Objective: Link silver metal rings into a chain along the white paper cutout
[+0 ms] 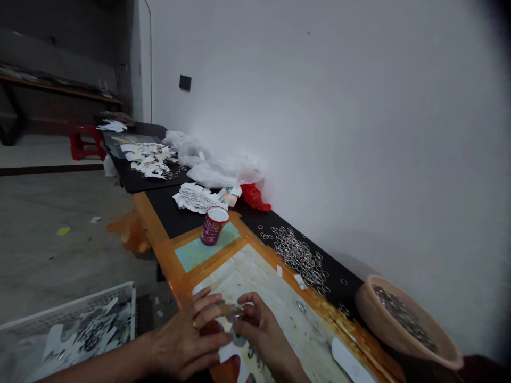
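My left hand (189,335) has its fingers stretched out and spread, with a gold-coloured ring on one finger. It rests over a flat cut-out piece on the work sheet, partly covered by the hand. My right hand (261,332) is closed in a pinch on a small shiny metal ring (238,314); fingers hide part of it. Just below the fingertips is a grey rounded piece (238,336), blurred. More white and reddish-brown cut-outs (229,368) and loose rings lie beneath the hands on the stained pale sheet (255,266).
A heap of metal rings (297,252) lies along the wall side, near a pink bowl (369,298) of rings. Beyond stand a red paper cup (213,229), stacked white pieces (195,198) and plastic bags (223,170). A white basket (133,314) of cut-outs is at lower left.
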Available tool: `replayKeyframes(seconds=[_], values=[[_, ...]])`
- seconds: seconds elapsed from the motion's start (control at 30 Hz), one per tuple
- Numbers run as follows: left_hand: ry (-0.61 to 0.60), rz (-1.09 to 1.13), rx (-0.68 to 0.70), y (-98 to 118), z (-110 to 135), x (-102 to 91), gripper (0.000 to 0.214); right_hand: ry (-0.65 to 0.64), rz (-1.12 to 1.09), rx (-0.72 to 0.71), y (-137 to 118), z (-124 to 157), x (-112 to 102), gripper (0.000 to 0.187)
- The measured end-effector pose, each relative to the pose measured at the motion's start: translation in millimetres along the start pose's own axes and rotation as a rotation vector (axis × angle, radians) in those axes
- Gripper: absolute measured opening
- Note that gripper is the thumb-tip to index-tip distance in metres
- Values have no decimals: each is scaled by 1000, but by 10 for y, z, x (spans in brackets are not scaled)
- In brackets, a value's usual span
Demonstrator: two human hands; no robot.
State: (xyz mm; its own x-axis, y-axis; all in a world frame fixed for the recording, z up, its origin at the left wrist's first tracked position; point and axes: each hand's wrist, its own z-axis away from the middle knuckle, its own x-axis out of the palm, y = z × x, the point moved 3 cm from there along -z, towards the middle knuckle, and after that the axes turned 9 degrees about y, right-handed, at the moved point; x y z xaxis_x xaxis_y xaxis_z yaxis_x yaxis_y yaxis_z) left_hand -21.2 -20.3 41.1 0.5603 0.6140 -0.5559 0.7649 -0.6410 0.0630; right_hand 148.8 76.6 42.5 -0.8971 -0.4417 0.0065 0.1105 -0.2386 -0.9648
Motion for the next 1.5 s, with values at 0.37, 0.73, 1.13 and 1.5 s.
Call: replayKeyframes(seconds=[0.37, 0.73, 1.13, 1.5], values=[[404, -161, -113, -57, -409, -32, 49, 211, -421, -113, -454, 190, -99, 40], [269, 784, -953, -188, -462, 534, 66, 397, -405, -158, -302, 76, -182, 42], [197, 927, -1329, -52, -594, 536, 37, 234, -442, -117, -150, 71, -177, 46], [128, 1255, -1538, 4, -562, 635, 60, 216, -291, -180, -208, 102, -199, 44]])
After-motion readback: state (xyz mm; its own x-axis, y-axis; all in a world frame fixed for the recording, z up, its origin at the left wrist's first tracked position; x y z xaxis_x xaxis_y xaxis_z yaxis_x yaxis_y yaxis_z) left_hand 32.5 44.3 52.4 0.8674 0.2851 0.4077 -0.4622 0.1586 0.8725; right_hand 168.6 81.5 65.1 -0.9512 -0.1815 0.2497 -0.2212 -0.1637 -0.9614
